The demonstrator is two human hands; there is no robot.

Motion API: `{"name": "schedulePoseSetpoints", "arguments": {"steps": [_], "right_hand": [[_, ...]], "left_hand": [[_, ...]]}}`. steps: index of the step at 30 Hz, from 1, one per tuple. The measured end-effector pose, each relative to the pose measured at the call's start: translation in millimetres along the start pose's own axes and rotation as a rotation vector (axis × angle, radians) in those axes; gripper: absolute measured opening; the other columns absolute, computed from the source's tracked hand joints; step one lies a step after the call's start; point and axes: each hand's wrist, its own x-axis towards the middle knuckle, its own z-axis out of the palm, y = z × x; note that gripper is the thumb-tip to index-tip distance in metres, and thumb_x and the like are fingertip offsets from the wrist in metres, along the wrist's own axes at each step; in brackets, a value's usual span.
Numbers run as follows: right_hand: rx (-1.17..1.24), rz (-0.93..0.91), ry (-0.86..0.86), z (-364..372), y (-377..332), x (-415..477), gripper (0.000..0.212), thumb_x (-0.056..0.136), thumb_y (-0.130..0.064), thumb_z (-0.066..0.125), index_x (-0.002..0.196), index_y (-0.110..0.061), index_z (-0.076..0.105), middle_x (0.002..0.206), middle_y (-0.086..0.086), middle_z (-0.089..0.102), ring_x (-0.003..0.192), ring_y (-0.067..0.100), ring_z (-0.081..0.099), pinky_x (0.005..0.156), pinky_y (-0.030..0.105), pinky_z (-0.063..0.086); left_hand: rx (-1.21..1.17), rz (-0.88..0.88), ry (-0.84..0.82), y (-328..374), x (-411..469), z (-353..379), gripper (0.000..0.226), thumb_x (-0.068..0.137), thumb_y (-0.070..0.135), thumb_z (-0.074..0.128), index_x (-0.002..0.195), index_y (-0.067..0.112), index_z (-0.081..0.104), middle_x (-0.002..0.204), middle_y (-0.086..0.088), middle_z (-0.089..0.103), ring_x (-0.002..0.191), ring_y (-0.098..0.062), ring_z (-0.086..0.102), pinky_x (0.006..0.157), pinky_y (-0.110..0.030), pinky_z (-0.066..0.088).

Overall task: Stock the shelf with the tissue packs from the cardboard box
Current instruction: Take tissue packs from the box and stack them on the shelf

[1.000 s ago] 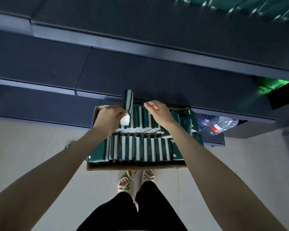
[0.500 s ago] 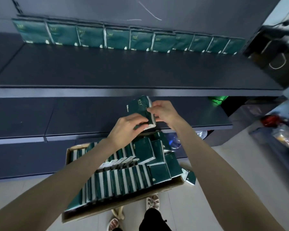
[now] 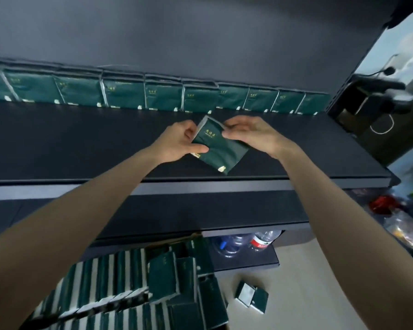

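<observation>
Tilted dark green plastic tissue pack (image 3: 218, 148) pinched between left hand (image 3: 177, 141) and right hand (image 3: 255, 136); shelved pack row (image 3: 162, 96) lies beyond both.

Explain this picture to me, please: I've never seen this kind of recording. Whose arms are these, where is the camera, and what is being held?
No machine here: a person wears one wide-angle camera on the head, looking forward and down, so the two arms are their own. The left hand and right hand together hold one dark green tissue pack, tilted, above the dark shelf. A row of like packs stands along the shelf's back. Lower down, more packs stand tightly packed, two loose packs lie on the floor, and plastic bottles sit on a low shelf.
</observation>
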Motion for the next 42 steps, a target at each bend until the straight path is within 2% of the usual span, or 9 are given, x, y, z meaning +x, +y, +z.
{"name": "schedulePoseSetpoints", "arguments": {"steps": [3, 6, 9, 11, 17, 25, 29, 32, 42], "right_hand": [[-0.220, -0.043, -0.011, -39, 9, 37, 0.049, 0.077, -0.028, 0.078, 0.121, -0.021, 0.057, 0.110, -0.007, 0.061, 0.103, 0.009, 0.058, 0.093, 0.023, 0.042], [-0.331, -0.103, 0.049, -66, 19, 77, 0.040, 0.079, -0.020, 0.077, 0.115, -0.013, 0.060, 0.105, -0.005, 0.062, 0.099, 0.012, 0.058, 0.090, 0.023, 0.043], [-0.443, -0.114, 0.099, -88, 34, 120, 0.040, 0.078, -0.020, 0.077, 0.114, -0.012, 0.061, 0.110, 0.002, 0.064, 0.103, 0.019, 0.060, 0.097, 0.033, 0.045], [-0.504, -0.110, 0.126, -98, 45, 147, 0.045, 0.077, -0.023, 0.078, 0.118, -0.015, 0.060, 0.117, 0.003, 0.063, 0.110, 0.022, 0.058, 0.101, 0.039, 0.044], [-0.754, -0.152, 0.233, -108, 60, 205, 0.053, 0.079, -0.032, 0.075, 0.128, -0.022, 0.057, 0.131, 0.011, 0.044, 0.126, 0.031, 0.032, 0.104, 0.040, 0.028], [-0.781, -0.182, 0.260, -97, 67, 249, 0.054, 0.076, -0.036, 0.077, 0.124, -0.024, 0.058, 0.132, 0.007, 0.035, 0.125, 0.028, 0.030, 0.104, 0.038, 0.025], [-0.801, -0.226, 0.303, -89, 72, 256, 0.065, 0.073, -0.027, 0.080, 0.128, -0.016, 0.047, 0.133, 0.008, 0.037, 0.124, 0.028, 0.035, 0.103, 0.036, 0.027], [-0.863, -0.280, 0.260, -84, 77, 257, 0.076, 0.075, -0.024, 0.078, 0.139, -0.020, 0.038, 0.137, 0.005, 0.038, 0.127, 0.030, 0.034, 0.104, 0.038, 0.027], [-0.975, -0.249, 0.210, -81, 70, 258, 0.073, 0.077, -0.026, 0.076, 0.140, -0.021, 0.038, 0.136, 0.005, 0.040, 0.126, 0.030, 0.033, 0.104, 0.041, 0.027]], "left_hand": [[-0.033, -0.046, 0.048, 7, 53, 15, 0.040, 0.071, 0.022, 0.083, 0.100, 0.010, 0.058, 0.102, -0.006, 0.069, 0.093, -0.021, 0.067, 0.088, -0.040, 0.053], [0.003, -0.058, 0.059, 10, 97, 28, 0.045, 0.073, 0.025, 0.080, 0.109, 0.011, 0.057, 0.110, -0.003, 0.066, 0.102, -0.021, 0.064, 0.094, -0.036, 0.049], [0.449, -0.058, 0.129, 10, 133, 32, 0.070, 0.080, 0.036, 0.072, 0.139, 0.012, 0.042, 0.141, -0.009, 0.045, 0.132, -0.028, 0.040, 0.108, -0.043, 0.034], [0.700, -0.065, 0.145, 7, 153, 30, 0.076, 0.085, 0.036, 0.066, 0.147, 0.012, 0.029, 0.151, -0.009, 0.030, 0.139, -0.030, 0.027, 0.111, -0.047, 0.024], [0.976, -0.070, 0.115, -10, 205, 17, 0.087, 0.086, 0.038, 0.065, 0.152, 0.014, 0.013, 0.158, -0.005, 0.014, 0.145, -0.024, 0.013, 0.116, -0.044, 0.011], [1.074, -0.101, 0.120, -31, 236, 11, 0.088, 0.086, 0.033, 0.065, 0.152, 0.013, 0.011, 0.158, -0.007, 0.014, 0.146, -0.024, 0.013, 0.116, -0.044, 0.010], [1.081, -0.075, 0.149, -38, 237, 12, 0.085, 0.087, 0.032, 0.064, 0.152, 0.013, 0.012, 0.158, -0.007, 0.016, 0.145, -0.024, 0.014, 0.116, -0.043, 0.010], [1.087, -0.063, 0.162, -40, 239, 12, 0.084, 0.087, 0.032, 0.064, 0.152, 0.012, 0.014, 0.158, -0.006, 0.018, 0.145, -0.024, 0.016, 0.116, -0.042, 0.011], [1.084, -0.100, 0.090, -30, 240, 9, 0.085, 0.087, 0.032, 0.065, 0.151, 0.013, 0.014, 0.158, -0.006, 0.016, 0.145, -0.023, 0.015, 0.116, -0.044, 0.010]]}}
